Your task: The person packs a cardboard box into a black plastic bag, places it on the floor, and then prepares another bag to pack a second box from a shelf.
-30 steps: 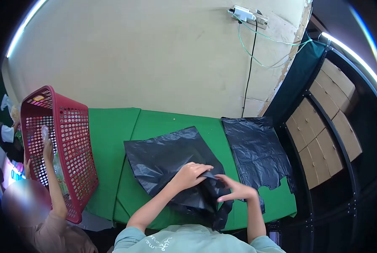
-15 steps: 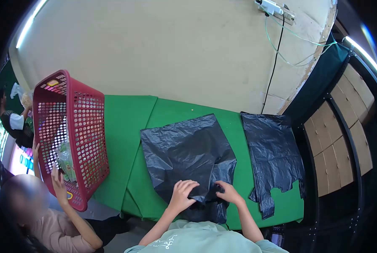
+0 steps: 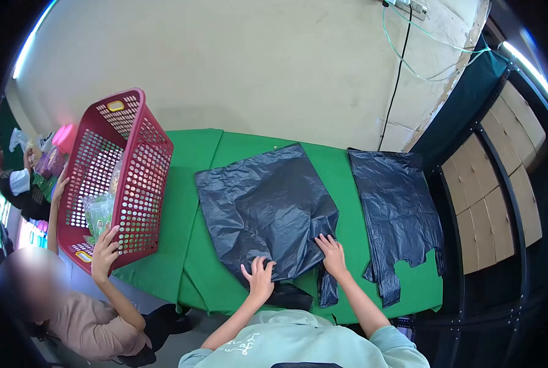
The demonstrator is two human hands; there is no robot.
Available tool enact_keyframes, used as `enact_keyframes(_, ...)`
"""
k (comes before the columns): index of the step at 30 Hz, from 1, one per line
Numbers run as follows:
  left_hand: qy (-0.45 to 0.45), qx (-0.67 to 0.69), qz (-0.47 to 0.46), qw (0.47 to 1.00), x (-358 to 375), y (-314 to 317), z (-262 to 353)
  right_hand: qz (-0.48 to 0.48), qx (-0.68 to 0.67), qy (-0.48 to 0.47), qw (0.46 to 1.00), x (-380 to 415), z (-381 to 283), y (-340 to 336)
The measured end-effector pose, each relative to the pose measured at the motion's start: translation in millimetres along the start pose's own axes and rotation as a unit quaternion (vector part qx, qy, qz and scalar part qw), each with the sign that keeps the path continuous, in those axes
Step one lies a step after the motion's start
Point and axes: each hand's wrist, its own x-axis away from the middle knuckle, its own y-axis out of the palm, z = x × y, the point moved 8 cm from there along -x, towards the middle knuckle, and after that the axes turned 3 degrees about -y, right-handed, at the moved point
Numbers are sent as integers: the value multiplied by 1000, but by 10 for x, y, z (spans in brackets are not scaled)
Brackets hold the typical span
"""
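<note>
A black plastic bag [image 3: 268,208] lies spread on the green-covered table, its lower part gathered near the front edge. My left hand [image 3: 260,281] touches the bag's lower left part with bent fingers, thumb held apart from them. At the lower right edge, my right hand [image 3: 331,254] rests with its fingers stretched out on the plastic. Both hands are open. Handle-like strips of black plastic hang below the bag between my forearms. Farther right lies a flat stack of black plastic bags [image 3: 396,214] with a cut-out between its handles.
At the left, another person [image 3: 96,325] grips a red perforated basket [image 3: 145,178] with clear plastic packages inside. The green cloth [image 3: 191,270] covers the table. Cardboard boxes [image 3: 494,214] fill a dark rack at the right. A black cable [image 3: 398,80] runs down the wall.
My hands have moved apart and now press on the bag, which lies flatter and slightly turned. The basket has tilted and shifted right, with the other person's hand now on its rim.
</note>
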Motion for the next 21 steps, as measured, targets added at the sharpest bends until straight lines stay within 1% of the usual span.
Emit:
enact_keyframes(1, -1, -46, 63, 997, 29, 91, -133, -32, 24, -28, 999, 53, 17, 36)
enact_keyframes(3, -52, -35, 89, 994, 43, 86, -411, -91, 78, -84, 989, 170, 102, 156)
enact_keyframes(4, -88, -17, 109, 990, 20, 21, -555, -126, 86, -90, 984, 260, 193, 247)
enact_keyframes(5, -101, -1, 122, 987, -5, -27, -658, -149, 57, -74, 984, 289, 271, 362)
enact_keyframes(7, -92, -19, 147, 985, -106, -198, -676, -201, -4, -43, 979, 340, 351, 473)
enact_keyframes(8, -94, -27, 168, 981, -143, -313, -657, -260, -83, 27, 962, 310, 458, 531)
enact_keyframes(9, -97, -37, 188, 977, -179, -512, -606, -218, -170, 30, 961, 214, 494, 472)
enact_keyframes(11, -119, -23, 210, 970, -241, -571, -725, -123, -345, 36, 930, 89, 635, 387)
enact_keyframes(12, -148, 2, 188, 971, -259, -572, -735, -130, -449, 141, 873, 73, 725, 365)
enact_keyframes(13, -176, 27, 166, 970, -254, -565, -747, -133, -542, 241, 794, 89, 736, 267)
enact_keyframes(14, -153, 89, 147, 973, -241, -491, -778, -103, -608, 283, 734, 112, 762, 121)
enact_keyframes(15, -134, 152, 126, 971, -224, -422, -805, -95, -662, 292, 684, 128, 743, -19)
enact_keyframes(16, -86, 260, 102, 957, -229, -271, -828, -77, -702, 282, 650, 137, 786, 30)
enact_keyframes(17, -35, 361, 74, 929, -266, -189, -858, -58, -742, 270, 611, 143, 789, 85)
enact_keyframes(18, -73, 509, 38, 857, -225, -174, -731, -80, -755, 281, 587, 226, 773, 148)
enact_keyframes(20, -145, 635, -16, 758, -156, -349, -621, -126, -775, 306, 538, 404, 711, 220)
enact_keyframes(21, -179, 693, -42, 698, -134, -406, -543, -117, -772, 298, 549, 445, 699, 188)
